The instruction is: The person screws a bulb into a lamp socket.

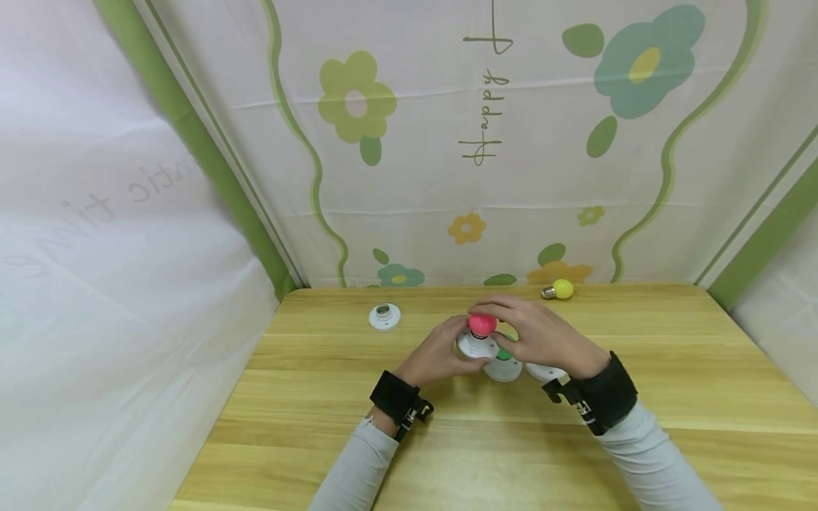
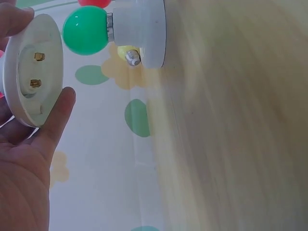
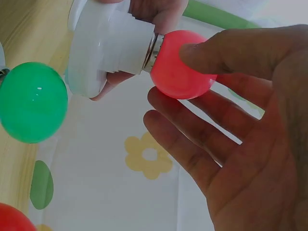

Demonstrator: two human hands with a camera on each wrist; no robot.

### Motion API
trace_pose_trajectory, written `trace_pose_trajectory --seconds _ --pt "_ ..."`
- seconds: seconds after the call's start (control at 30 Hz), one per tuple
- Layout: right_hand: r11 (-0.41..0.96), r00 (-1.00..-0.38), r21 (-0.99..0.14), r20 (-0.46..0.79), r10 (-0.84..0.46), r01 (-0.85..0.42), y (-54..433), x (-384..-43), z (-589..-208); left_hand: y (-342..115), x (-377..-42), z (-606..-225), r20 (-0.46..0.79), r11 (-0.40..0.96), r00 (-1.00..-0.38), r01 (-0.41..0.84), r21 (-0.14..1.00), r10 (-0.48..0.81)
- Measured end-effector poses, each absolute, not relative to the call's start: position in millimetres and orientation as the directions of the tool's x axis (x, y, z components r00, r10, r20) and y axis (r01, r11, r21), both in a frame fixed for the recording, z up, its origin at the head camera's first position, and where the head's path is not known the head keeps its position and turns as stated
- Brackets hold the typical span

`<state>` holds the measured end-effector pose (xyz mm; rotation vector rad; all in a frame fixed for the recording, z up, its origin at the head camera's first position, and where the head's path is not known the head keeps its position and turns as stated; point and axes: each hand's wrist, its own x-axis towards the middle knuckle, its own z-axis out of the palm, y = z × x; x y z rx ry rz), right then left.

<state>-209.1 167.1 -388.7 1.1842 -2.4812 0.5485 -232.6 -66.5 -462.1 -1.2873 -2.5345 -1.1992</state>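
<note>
My left hand [image 1: 437, 353] holds a white lamp holder [image 1: 476, 348] by its round base, lifted above the table. Two brass contacts on the holder's underside face the left wrist camera. A pinkish-red bulb [image 3: 180, 65] sits in the socket, a band of its metal cap still showing. The thumb and fingers of my right hand [image 1: 543, 333] are around that bulb, the thumb pressed on its glass. Just beyond, a green bulb [image 2: 86, 30] stands in another white holder [image 1: 503, 370] on the table, partly covered by my right hand in the head view.
A bare white holder [image 1: 385, 317] lies at the back left. At the back edge rests a loose yellow bulb [image 1: 562, 289]. Another white holder [image 1: 546, 373] is partly hidden under my right wrist. A second red bulb [image 3: 14, 219] shows in the right wrist view. Printed fabric hangs behind the wooden table [image 1: 307, 411].
</note>
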Motion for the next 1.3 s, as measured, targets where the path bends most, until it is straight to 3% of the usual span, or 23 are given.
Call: trace_pose_trajectory --seconds 0.73,1.0,1.1,1.3 --pt "0.690 -0.637 -0.109 0.506 -0.581 -0.715 160 -210 -392 -65 -230 -461 0.356 0.386 -0.668 0.699 0.602 0.653" --pt "0.713 -0.714 -0.195 0.420 -0.560 -0.674 163 -206 -387 -65 -230 -460 0.372 0.372 -0.661 0.706 0.603 0.651" --pt "0.668 -0.693 -0.229 0.406 -0.595 -0.708 165 -204 -384 -67 -230 -459 0.382 0.365 -0.661 0.707 0.606 0.646" --pt "0.531 -0.582 -0.247 0.442 -0.683 -0.810 168 -205 -381 -66 -232 -460 0.394 0.338 -0.642 0.719 0.607 0.658"
